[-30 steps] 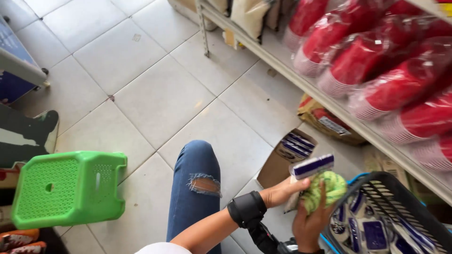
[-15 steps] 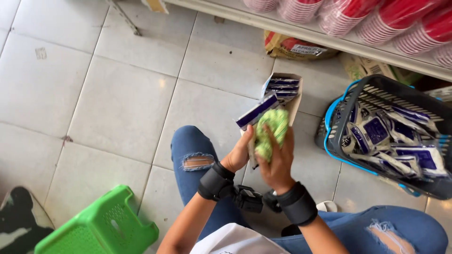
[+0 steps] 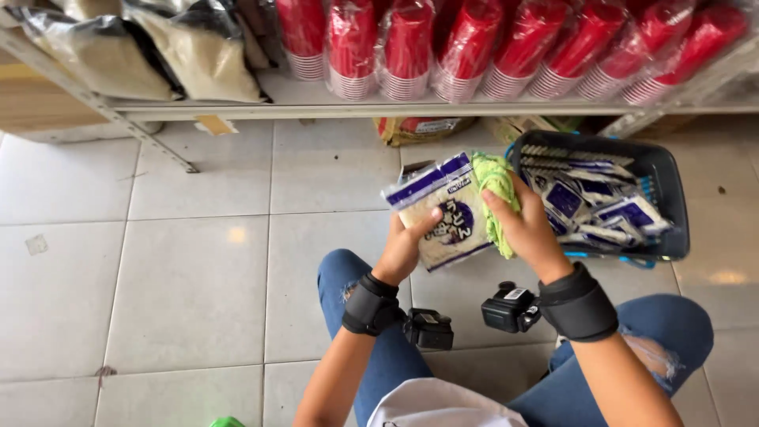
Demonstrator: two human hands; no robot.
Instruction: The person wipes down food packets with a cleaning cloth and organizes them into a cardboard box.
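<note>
Hands [image 3: 466, 229] now raise packet [image 3: 443, 209] & green cloth [image 3: 496, 198] toward shelf [image 3: 316, 103]

Packet's [image 3: 443, 217] lower edge behind hands

White tiled floor [image 3: 190, 261]; metal shelf [image 3: 316, 103] along back, daylight glare.

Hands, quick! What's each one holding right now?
Left hand: closed on a blue and white packet, thumb over its front.
Right hand: fingers closed on a bright green cloth, pressed against the packet's edge.
</note>
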